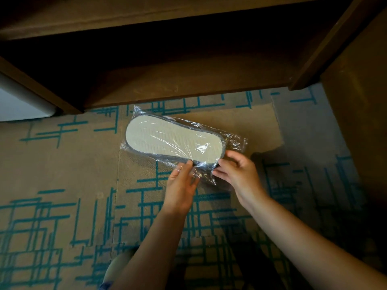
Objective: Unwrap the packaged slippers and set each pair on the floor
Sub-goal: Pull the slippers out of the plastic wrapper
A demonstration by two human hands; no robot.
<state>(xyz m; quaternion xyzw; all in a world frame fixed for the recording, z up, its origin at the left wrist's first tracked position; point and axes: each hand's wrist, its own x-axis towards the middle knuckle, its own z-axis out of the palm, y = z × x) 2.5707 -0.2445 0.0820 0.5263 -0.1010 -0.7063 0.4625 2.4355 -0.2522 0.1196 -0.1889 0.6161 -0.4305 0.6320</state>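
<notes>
While slipper pack [174,141] hangs sole-up above patterned carpet [62,164] before wooden shelf unit [167,88], left hand [181,183] and right hand [237,174] pinch clear wrap [204,174] at heel end, fingers clamped on film. Risk: thin plastic stretches, slips; pack drops.

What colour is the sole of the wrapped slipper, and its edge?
The sole is pale cream, with a dark grey edge, seen through clear plastic wrap in the head view.
</notes>
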